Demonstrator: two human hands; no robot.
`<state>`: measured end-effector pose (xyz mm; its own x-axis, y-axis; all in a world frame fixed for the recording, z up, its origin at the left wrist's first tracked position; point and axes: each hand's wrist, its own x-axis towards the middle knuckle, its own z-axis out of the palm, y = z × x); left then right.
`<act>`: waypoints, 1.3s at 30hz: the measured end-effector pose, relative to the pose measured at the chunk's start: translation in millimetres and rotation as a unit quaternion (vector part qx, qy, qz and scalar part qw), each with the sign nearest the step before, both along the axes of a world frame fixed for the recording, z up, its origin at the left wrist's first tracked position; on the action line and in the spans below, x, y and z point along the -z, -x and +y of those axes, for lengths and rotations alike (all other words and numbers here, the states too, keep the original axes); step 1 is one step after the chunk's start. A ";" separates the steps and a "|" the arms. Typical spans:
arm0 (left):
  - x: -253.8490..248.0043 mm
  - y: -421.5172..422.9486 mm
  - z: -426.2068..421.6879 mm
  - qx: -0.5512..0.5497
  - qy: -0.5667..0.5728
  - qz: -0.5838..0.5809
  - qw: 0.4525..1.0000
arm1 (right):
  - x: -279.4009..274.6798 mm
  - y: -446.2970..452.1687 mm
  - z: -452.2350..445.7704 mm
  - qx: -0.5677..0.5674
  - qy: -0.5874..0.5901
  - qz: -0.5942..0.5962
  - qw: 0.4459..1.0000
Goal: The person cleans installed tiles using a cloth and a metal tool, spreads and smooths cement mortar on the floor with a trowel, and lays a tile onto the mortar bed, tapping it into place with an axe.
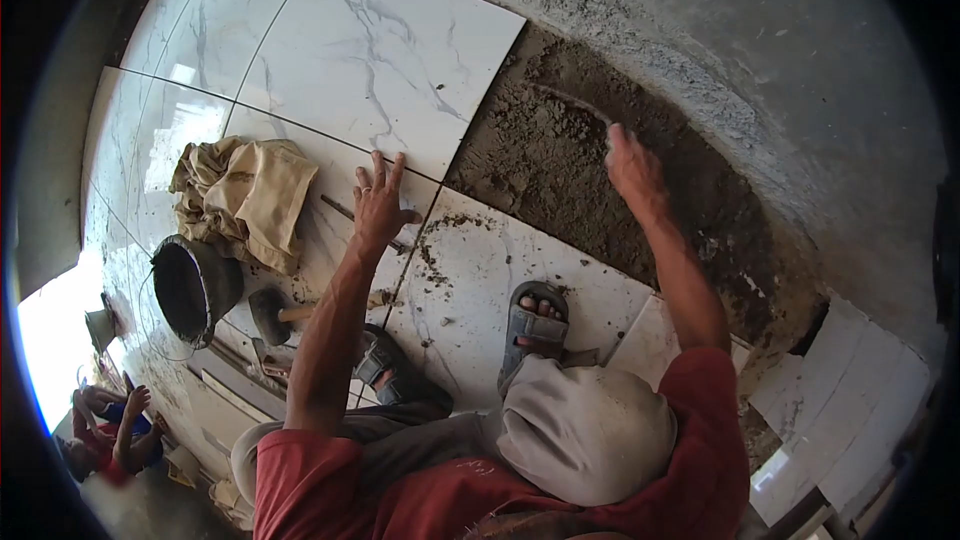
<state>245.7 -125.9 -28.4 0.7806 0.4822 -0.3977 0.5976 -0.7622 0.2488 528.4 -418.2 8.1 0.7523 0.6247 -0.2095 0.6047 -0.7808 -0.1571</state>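
Note:
My left hand (378, 202) rests with fingers spread on the white marbled tiles (400, 60), near a joint between them. A thin rod-like tool (338, 207) lies on the floor, passing under or beside that hand. My right hand (634, 168) is closed over the bed of wet mortar (540, 155). From its fist a thin, curved, mortar-covered edge (572, 100) reaches left along the mortar; it looks like a trowel blade, with the handle hidden in my fingers. Mortar crumbs are scattered on the tile (470, 270) before my sandals.
A tan cloth (250, 190), a black bucket (205, 290) and a mallet (270, 316) with a wooden handle lie at left. A rough wall (760, 60) borders the mortar. Broken tile pieces (840, 390) are at right. Another person (110, 430) sits at far lower left.

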 end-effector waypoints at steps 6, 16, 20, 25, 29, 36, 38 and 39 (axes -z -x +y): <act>1.3 0.0 -0.3 -0.002 -0.002 -0.002 1.000 | 1.4 47.8 -25.6 0.142 -0.219 0.275 0.925; 6.4 1.7 2.1 0.022 -0.004 -0.021 1.000 | 23.6 149.8 69.2 0.277 -0.416 0.600 0.625; 5.3 3.0 0.9 0.020 -0.006 -0.020 1.000 | 32.7 133.3 -6.3 0.381 -0.346 0.548 0.660; 6.8 0.8 0.2 0.018 -0.009 -0.015 1.000 | 6.6 150.5 -55.1 0.423 -0.360 0.519 0.650; 1.7 -0.4 -0.6 0.023 -0.015 -0.002 1.000 | -1.9 148.5 3.2 0.384 -0.321 0.538 0.678; 5.2 5.3 1.8 0.021 0.000 -0.022 1.000 | 6.0 76.1 -15.4 0.386 -0.313 0.533 0.685; 9.4 6.5 0.5 0.022 -0.006 -0.022 0.999 | -1.8 76.9 -45.7 0.417 -0.299 0.506 0.693; 9.1 5.4 1.3 0.024 -0.018 -0.025 0.999 | -5.7 77.2 -53.6 0.428 -0.297 0.475 0.709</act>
<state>240.3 -124.6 -37.5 0.8222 0.4562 -0.3405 0.5469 -0.7990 0.2501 451.2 -471.8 13.8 0.6048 0.2154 -0.7667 -0.6498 -0.4230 -0.6315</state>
